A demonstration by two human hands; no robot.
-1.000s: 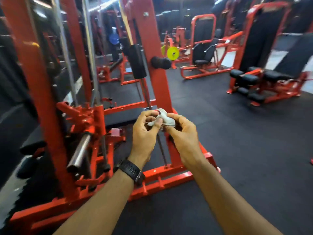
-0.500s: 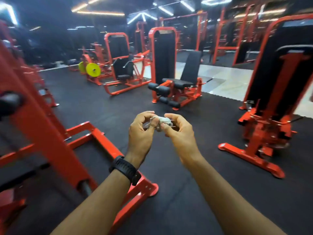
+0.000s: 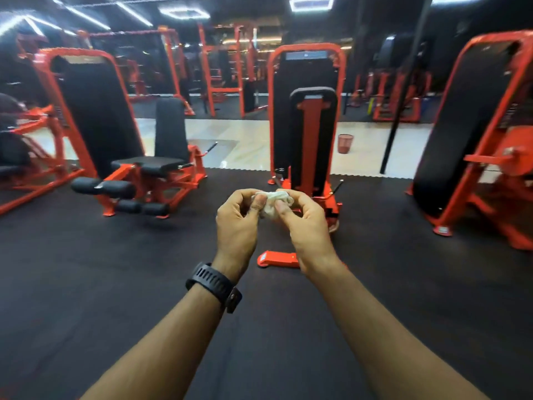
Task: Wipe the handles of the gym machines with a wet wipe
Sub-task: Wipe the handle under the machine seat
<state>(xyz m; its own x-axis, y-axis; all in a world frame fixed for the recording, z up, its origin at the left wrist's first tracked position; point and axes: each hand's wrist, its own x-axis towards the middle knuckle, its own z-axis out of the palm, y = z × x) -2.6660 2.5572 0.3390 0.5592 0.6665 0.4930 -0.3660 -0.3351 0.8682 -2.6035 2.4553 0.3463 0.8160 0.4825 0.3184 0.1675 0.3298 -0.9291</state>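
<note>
- Farthest left, we see an orange-framed leg machine (image 3: pixel 138 168) with a black seat, a tall black back pad and black roller pads low at its front. It stands on the dark rubber floor (image 3: pixel 86 284).
- Next, at the centre, the person's left hand (image 3: pixel 236 223) reaches forward with a black watch (image 3: pixel 215 284) on its wrist. Its fingers curl inward, and the thumb and fingertips pinch the left edge of the wipe.
- Between the two hands we find the wet wipe (image 3: pixel 271 204), white and crumpled into a small wad. It is held up in the air, well apart from every machine.
- Just right of it, the right hand (image 3: pixel 305 226) mirrors the left, with curled fingers and thumb pinching the wipe's right side.
- Behind the hands stands a second orange machine (image 3: pixel 308 125) with an upright black pad. One flat orange foot (image 3: pixel 278 258) shows on the floor between the wrists.
- Further right, a small red bin (image 3: pixel 345 143) sits on pale tiles.
- At the right edge, we see a third orange machine (image 3: pixel 476 125), blurred.
</note>
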